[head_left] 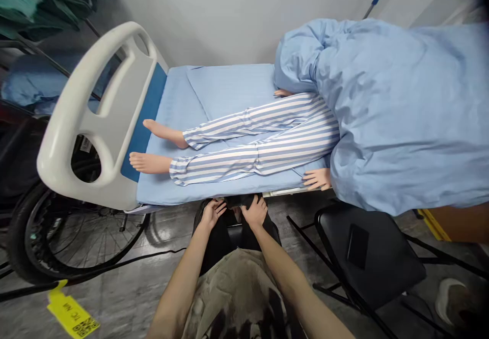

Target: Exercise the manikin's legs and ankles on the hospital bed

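Note:
My left hand [213, 214] lies on my left knee by the bed's near edge, its fingers stretched out and holding nothing. Opposite it, my right hand [255, 212] rests on my right knee with the fingers spread. Just beyond both knees is the bed's blue sheet [229, 89]. On it lies a manikin-like figure in blue-and-white striped trousers [229, 163], bare feet towards the footboard [64, 140]. A light blue quilt [401, 115] is bunched over its upper body. One of the figure's hands [318, 178] sticks out from under the quilt at the near side.
A black folding chair [382, 257] with a dark phone [358, 247] on its seat stands at my right. To the left are a wheelchair wheel [28, 232], a yellow tag [72, 311] and green folded cloths [57, 3]. Part of a shoe [451, 298] shows at lower right.

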`<action>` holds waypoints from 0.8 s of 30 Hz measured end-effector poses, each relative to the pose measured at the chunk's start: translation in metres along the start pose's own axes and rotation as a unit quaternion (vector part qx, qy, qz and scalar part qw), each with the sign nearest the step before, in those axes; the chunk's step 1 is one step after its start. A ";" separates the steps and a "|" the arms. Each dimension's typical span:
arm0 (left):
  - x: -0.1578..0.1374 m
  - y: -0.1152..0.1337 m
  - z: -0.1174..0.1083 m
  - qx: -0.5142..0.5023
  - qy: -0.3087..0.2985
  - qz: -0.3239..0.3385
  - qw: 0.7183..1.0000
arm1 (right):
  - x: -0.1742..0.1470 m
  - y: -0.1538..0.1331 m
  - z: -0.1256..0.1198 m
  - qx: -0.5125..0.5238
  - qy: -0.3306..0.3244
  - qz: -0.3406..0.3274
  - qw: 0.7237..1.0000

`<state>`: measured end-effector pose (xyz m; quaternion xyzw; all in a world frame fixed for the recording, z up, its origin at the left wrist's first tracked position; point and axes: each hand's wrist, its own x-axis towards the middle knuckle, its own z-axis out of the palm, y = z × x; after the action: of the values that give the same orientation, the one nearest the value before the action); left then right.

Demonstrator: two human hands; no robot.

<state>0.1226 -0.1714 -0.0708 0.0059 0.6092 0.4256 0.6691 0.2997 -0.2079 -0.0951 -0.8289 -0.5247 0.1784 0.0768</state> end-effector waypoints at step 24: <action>0.064 -0.016 0.021 -0.153 0.039 -0.004 0.988 | 0.004 -0.001 0.001 -0.035 0.027 0.020 0.999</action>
<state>0.1422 -0.1340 -0.1256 -0.1152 0.5626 0.5108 0.6398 0.3001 -0.2044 -0.0968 -0.8458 -0.5118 0.1384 0.0583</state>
